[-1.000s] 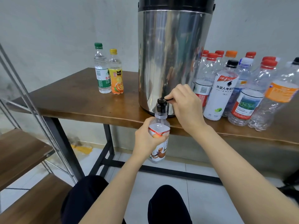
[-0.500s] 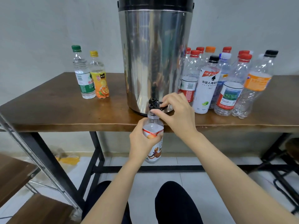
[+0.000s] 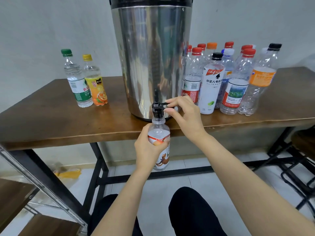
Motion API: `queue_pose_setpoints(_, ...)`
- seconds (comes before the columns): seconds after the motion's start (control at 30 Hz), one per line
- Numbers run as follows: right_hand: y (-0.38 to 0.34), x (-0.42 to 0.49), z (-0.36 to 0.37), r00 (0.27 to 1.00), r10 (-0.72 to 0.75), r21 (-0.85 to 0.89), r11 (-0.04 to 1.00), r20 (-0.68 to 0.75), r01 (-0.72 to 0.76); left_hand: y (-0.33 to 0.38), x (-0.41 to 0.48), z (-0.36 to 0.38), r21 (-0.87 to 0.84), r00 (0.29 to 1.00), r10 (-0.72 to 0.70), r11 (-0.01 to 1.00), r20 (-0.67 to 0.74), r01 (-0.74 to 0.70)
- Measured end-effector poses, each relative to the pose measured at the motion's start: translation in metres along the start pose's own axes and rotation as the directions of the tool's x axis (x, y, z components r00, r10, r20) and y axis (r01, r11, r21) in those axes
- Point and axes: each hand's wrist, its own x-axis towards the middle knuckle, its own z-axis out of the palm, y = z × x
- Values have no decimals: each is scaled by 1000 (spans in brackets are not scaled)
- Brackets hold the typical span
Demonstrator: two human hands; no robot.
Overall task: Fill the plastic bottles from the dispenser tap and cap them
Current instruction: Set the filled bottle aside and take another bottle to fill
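Black tap lever [image 3: 162, 104] pinched by right hand [image 3: 184, 114] fingers, left hand [image 3: 147, 149] fingers curled round the bottle [image 3: 159, 127]

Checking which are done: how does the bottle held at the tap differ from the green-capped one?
The held bottle is uncapped, its mouth under the tap; the green-capped bottle is closed. The left hand holds the first below the table edge; the second stands on the table. The first's label is white with an orange-red band, the second's green and white. Both are clear plastic, upright.
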Motion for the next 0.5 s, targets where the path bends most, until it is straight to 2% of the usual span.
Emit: queue_pose_setpoints(0.5, -3, -2, 6, 990, 140, 33, 990, 5, -140, 0, 0, -3, 17, 999, 22, 1000, 25, -23)
